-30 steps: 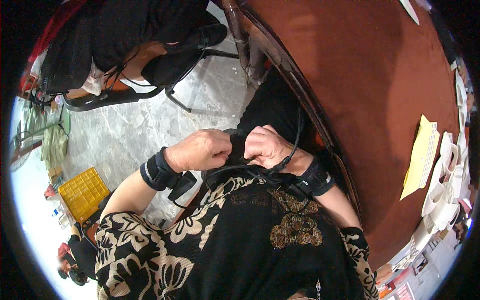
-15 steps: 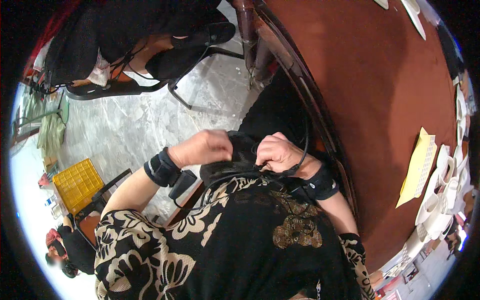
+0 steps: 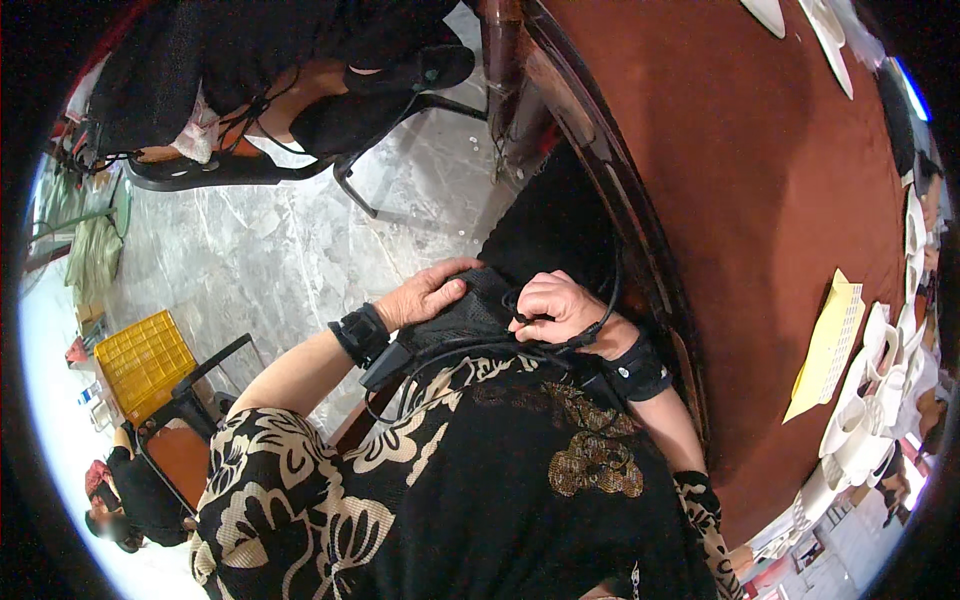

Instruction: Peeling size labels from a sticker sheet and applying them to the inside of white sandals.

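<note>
On my lap lies a black mesh pouch-like piece, with black cables running along its near side. My left hand lies over its left edge, thumb on top and fingers curled over the far side. At the right end of the piece, my right hand is closed in a pinch. Something thin and dark shows at its fingertips, too small to name. Both wrists wear black straps, and a small black box hangs by the left one.
A brown-topped table with a dark curved edge stands at my right. On it lie a yellow sheet and several white shoe-like pieces. Another person sits on a chair at the far left. A yellow crate is at left.
My left hand, blurred and raised over the black piece before, has come to rest on its left edge with the fingers stretched over it. My right hand stays nearly in place, still pinched.
</note>
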